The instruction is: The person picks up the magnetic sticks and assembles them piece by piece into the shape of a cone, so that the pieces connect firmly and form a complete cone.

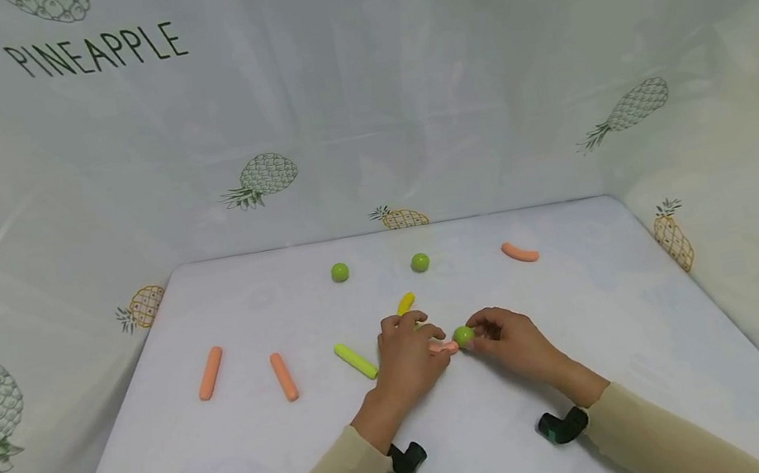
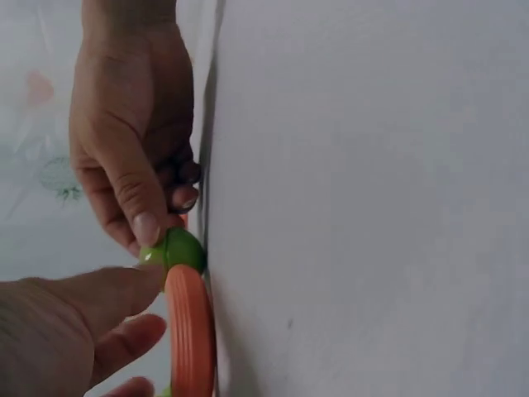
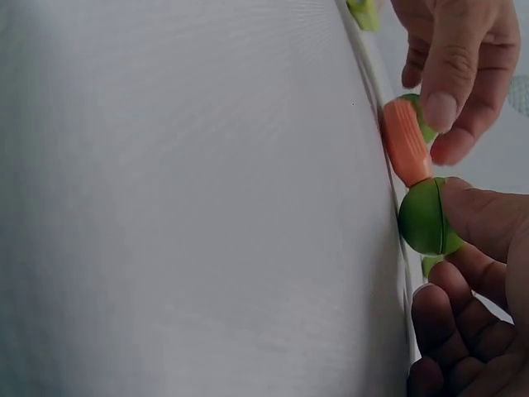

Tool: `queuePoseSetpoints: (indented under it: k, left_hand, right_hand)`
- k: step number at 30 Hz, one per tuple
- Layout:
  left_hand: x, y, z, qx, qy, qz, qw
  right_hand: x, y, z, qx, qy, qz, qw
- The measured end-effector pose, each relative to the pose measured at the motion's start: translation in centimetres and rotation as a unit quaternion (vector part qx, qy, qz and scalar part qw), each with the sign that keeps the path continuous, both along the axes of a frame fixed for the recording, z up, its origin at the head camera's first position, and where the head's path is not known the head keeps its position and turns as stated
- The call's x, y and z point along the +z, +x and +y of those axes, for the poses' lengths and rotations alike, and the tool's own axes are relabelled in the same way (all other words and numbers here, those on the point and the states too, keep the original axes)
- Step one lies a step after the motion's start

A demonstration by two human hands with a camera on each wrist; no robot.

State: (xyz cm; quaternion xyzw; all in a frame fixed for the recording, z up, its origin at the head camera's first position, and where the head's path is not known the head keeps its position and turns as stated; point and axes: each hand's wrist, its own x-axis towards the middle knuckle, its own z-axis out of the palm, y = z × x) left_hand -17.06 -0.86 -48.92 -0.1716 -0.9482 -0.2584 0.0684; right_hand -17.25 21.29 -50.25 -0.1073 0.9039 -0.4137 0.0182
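My right hand [image 1: 515, 341] pinches a small green ball [image 1: 463, 336] with a seam round it, between thumb and fingertips. A short curved orange piece [image 1: 449, 347], ridged along its length, meets the ball on its left. My left hand [image 1: 408, 353] reaches over that orange piece from above, its thumb and fingers bent about it. In the right wrist view another green thing [image 3: 417, 112] shows behind the orange piece's far end, partly covered by the left hand. Just beyond the left fingers lies a yellow piece [image 1: 405, 303].
A lime-green stick [image 1: 356, 361] lies left of the left hand, and farther left are two orange sticks [image 1: 211, 373]. Two green balls [image 1: 339, 272] and a curved orange piece [image 1: 520, 251] lie toward the back of the white table [image 1: 641, 360]. A pineapple-print sheet [image 1: 358, 106] hangs behind.
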Motion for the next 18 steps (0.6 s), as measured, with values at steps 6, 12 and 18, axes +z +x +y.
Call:
queuePoseSetpoints:
  k: [6, 12, 18]
  left_hand:
    - [-0.8, 0.1, 0.8, 0.004, -0.010, 0.030, 0.9995]
    - [-1.5, -0.2, 1.1, 0.007, -0.010, 0.043, 0.9990]
    - [-1.7, -0.4, 1.0, -0.001, -0.013, 0.061, 0.9981]
  right_hand:
    - [-0.2, -0.1, 0.1, 0.005, -0.003, -0.005, 1.0000]
    - [-0.3, -0.2, 0.2, 0.006, -0.008, -0.009, 0.9999]
    - [-0.1, -0.1, 0.2, 0.010, -0.011, -0.005, 0.9999]
